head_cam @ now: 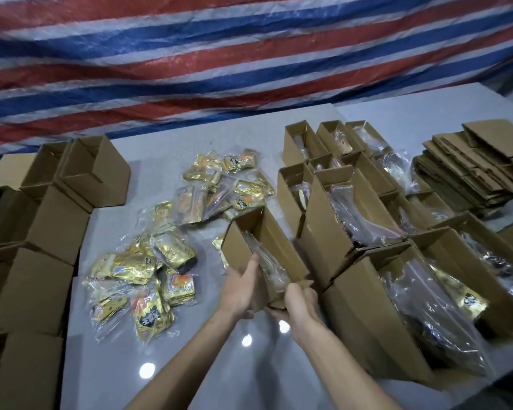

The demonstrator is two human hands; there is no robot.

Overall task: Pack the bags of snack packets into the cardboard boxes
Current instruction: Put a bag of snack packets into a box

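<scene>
Two bare forearms entered from the lower edge, nearest the lens. Left hand (pixel 239 288) was pressed flat against the near left wall of an open cardboard box (pixel 267 232), fingers spread along the rim. Right hand (pixel 301 303) gripped the box's near end and lower corner. Box stood on the grey worktop (pixel 160 365) at centre, tilted, mouth upward, long axis running from the hands away and slightly left. One clear bag of snack packets (pixel 267 261) lay inside, along that same axis, its contents blurred.

Left of the box: loose clear bags of gold packets (pixel 148 276), a near cluster and a farther cluster, lying flat and overlapping. Far left edge: stacked empty boxes (pixel 48 220), openings facing various ways. Right of the held box, just beside it: rows of filled boxes (pixel 397 261), flaps up, bags showing inside. Far right: pile of flattened cartons (pixel 474 173). Behind all: red, white and blue striped tarpaulin (pixel 219 54).
</scene>
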